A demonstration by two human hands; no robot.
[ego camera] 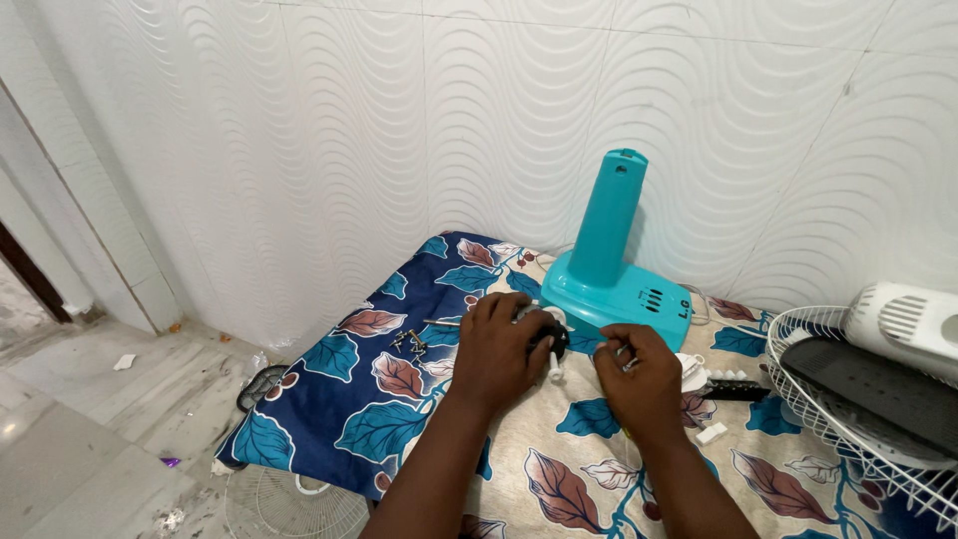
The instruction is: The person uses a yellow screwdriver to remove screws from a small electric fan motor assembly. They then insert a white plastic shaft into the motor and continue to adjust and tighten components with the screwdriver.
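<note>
The left hand (496,349) covers a dark fan motor (544,334) resting on the leaf-print cloth (329,399), fingers curled down over its housing in a closed grip. The motor's white shaft (555,371) projects from under that hand toward the person, so the long axis runs roughly from the wall side to the near side. The right hand (639,374) sits just beside the shaft, fingertips pinched together on a small part too small to identify. Disassembly appears well advanced: the teal fan base (609,269) stands upright just beyond both hands with no motor on its column, loose screws (411,341) lie just left of the left hand, and the wire guard (848,399) and white housing (903,319) lie well to the right of the right hand. A second grille (294,504) lies on the floor. The motor itself appears to be the remaining work.
</note>
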